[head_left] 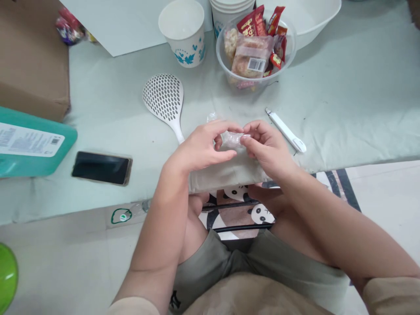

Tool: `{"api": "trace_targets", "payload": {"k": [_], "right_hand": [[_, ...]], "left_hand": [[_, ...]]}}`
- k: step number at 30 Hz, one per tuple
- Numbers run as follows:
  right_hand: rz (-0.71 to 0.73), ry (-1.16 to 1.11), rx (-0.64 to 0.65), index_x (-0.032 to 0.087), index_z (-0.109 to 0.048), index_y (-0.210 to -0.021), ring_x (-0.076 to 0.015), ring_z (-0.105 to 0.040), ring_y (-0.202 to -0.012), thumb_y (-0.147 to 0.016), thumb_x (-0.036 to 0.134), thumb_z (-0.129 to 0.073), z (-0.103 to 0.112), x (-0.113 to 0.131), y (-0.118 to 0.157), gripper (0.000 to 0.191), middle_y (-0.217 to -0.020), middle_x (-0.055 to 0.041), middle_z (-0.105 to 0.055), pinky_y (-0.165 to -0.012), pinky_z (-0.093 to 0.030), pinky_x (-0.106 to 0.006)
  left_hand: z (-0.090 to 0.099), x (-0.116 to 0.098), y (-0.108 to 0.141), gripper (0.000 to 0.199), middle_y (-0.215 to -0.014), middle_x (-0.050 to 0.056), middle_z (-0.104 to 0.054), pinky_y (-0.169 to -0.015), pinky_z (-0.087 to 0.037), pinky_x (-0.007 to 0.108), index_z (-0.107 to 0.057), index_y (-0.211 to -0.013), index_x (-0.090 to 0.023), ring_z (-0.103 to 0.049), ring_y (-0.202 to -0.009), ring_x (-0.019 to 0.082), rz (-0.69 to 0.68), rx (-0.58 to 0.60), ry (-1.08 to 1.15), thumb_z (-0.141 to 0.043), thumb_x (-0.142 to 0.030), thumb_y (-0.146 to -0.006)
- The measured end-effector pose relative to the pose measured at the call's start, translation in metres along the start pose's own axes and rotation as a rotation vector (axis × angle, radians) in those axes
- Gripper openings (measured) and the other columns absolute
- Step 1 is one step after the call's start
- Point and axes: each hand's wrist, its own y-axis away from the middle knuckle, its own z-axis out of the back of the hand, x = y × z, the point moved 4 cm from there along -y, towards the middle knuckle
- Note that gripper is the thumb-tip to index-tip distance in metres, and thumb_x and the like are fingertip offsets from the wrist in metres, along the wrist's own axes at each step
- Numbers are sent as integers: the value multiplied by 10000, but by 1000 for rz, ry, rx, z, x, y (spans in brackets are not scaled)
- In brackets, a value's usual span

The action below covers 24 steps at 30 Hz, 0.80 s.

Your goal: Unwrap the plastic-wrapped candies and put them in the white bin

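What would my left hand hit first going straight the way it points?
Probably your right hand, pinching the clear wrapper; its fingertips look very close to your left hand, though depth is unclear.

Losing the cardboard box (33, 61), teal container (64, 138) and green object (7, 278) past the left edge. Seeing the wrappers (69, 28) only blurred. Missing the handle end of the skimmer (164, 98) behind the left hand (203, 146).

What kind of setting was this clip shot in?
Probably a home or similar casual indoor room: a cloth-covered table holds a clear plastic bowl of packaged snacks, a perforated skimmer and a smartphone.
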Motion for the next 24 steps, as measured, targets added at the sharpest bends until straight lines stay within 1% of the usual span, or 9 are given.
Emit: {"api": "trace_targets", "payload": {"k": [2, 4, 7, 9, 12, 14, 17, 22, 24], "right_hand": [[-30, -43, 16, 237, -627, -973, -78, -443, -538, -888, 382, -738, 0, -2, 0, 202, -728, 53, -548, -520, -354, -249], [-10, -17, 6, 250, -622, -1020, -75, -480, -570, -879, 393, -757, 1, -1, 1, 241, -871, 28, -609, -520, -372, -250], [78, 74, 8, 264, -626, -1076, -75, -511, -607, -794, 401, -853, -1, 5, 5, 387, -1025, 7, -637, -515, -379, -255], [95, 100, 19, 253, -633, -1040, -76, -488, -572, -795, 441, -855, -3, 8, 6, 381, -927, 17, -632, -500, -356, -259], [61, 53, -6, 232, -610, -885, -80, -459, -529, -842, 521, -800, -3, 9, 5, 348, -752, 30, -602, -495, -345, -260], [47, -27, -20, 233, -580, -835, -83, -463, -527, -842, 539, -793, -2, 8, 4, 373, -708, 34, -598, -513, -372, -258], [23, -133, -26, 253, -573, -915, -85, -462, -523, -859, 522, -775, 1, 6, 3, 341, -692, 55, -589, -538, -397, -254], [-26, -196, -3, 282, -554, -1045, -105, -486, -519, -853, 529, -768, 3, 4, 5, 379, -635, 78, -547, -513, -362, -250], [-26, -181, 17, 288, -559, -1078, -117, -509, -532, -862, 551, -754, 2, 4, 6, 392, -620, 77, -538, -516, -372, -257]], "left_hand": [[-1, 1, -1, 264, -922, 0, -733, -636, -439, 261, -788, -1042, -230, -519, -650, 101, -15, -30, -27, -689, -211, -798], [1, 2, -1, 171, -832, 2, -725, -620, -426, 272, -790, -963, -213, -503, -620, 105, 15, -101, -39, -666, -249, -850], [4, 1, -1, 167, -753, 4, -707, -586, -419, 275, -781, -919, -204, -505, -603, 113, 54, -183, 6, -677, -329, -884], [4, -1, 0, 192, -730, 8, -694, -567, -418, 270, -777, -894, -201, -514, -603, 115, 57, -193, 51, -683, -369, -893], [4, -1, 0, 225, -760, 14, -690, -531, -403, 259, -777, -932, -205, -504, -581, 104, 57, -187, 117, -708, -413, -883], [4, 0, 0, 282, -904, 25, -728, -514, -404, 249, -773, -1054, -227, -493, -572, 85, 44, -196, 170, -767, -403, -833], [3, 0, 0, 421, -1099, 31, -738, -510, -424, 243, -755, -1170, -268, -490, -576, 66, 4, -187, 248, -827, -335, -761], [2, 2, 0, 228, -820, 3, -698, -497, -379, 264, -788, -1009, -243, -480, -558, 83, 16, -206, 215, -798, -345, -806], [1, 3, -1, 211, -797, 2, -696, -503, -381, 269, -785, -1003, -238, -511, -569, 91, 27, -220, 200, -778, -366, -835]]}}
